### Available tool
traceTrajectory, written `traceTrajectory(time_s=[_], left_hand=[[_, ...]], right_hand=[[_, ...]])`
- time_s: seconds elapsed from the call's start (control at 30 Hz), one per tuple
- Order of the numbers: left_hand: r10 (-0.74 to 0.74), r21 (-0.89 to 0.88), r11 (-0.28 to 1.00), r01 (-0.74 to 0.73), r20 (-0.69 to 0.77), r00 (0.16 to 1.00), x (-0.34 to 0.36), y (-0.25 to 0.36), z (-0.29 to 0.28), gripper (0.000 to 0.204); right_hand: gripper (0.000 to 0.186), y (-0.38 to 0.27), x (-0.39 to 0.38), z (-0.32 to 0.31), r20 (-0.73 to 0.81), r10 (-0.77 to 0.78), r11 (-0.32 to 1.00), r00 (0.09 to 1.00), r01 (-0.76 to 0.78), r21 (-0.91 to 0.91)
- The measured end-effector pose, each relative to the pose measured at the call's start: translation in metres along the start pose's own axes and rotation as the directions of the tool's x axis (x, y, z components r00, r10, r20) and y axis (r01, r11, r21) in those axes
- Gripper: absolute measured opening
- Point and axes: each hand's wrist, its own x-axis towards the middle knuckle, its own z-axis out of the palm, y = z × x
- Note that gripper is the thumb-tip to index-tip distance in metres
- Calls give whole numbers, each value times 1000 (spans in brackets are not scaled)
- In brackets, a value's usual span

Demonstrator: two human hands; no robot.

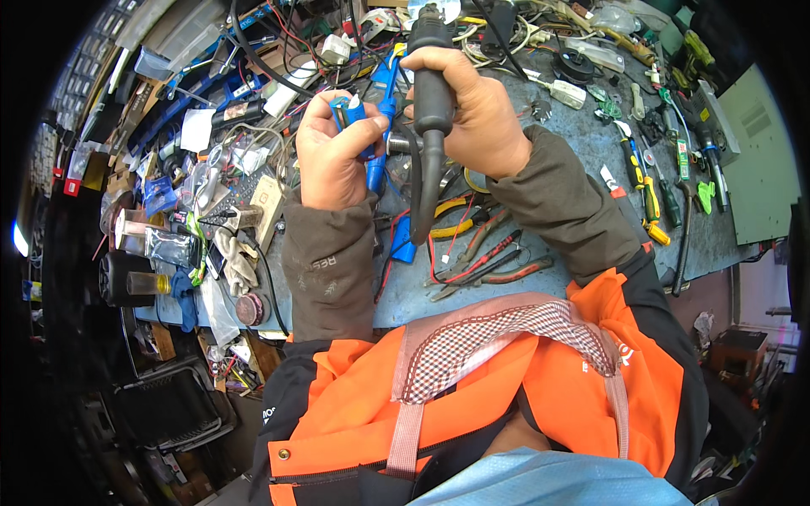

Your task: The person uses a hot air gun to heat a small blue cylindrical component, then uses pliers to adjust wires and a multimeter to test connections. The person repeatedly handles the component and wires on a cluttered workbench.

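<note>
My left hand [333, 156] is closed round a small blue cylindrical piece, perhaps a battery cell [350, 112], at the middle of the bench. Close beside it my right hand [481, 110] grips a thick black cylindrical tool [434, 97], whose tapered black cable sleeve hangs down toward me. The tool's far end looks like a dark metal collar; its working tip cannot be made out. Between the hands stands a long blue rod-shaped object [386, 105]. Below them lies a blue wire-fitted pack [403, 240] with red leads.
Pliers with red-and-black handles [516, 271] and yellow-handled pliers [451, 229] lie nearest me. Screwdrivers [651, 198] sit at right beside a pale metal box [764, 152]. Cables, clutter and a work glove [236, 260] crowd the left. A dark crate [173, 405] stands below the bench.
</note>
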Motion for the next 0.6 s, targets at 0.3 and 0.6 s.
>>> traceTrajectory(time_s=[0.3, 0.6], left_hand=[[-204, -33, 976, 216, 216, 955, -18, 17, 14, 26], [-94, 2, 996, 95, 159, 983, -39, 32, 31, 23]], right_hand=[[68, -13, 3, -9, 123, -67, 989, 990, 82, -121], [75, -27, 2, -11, 237, -179, 971, 955, 211, -116]])
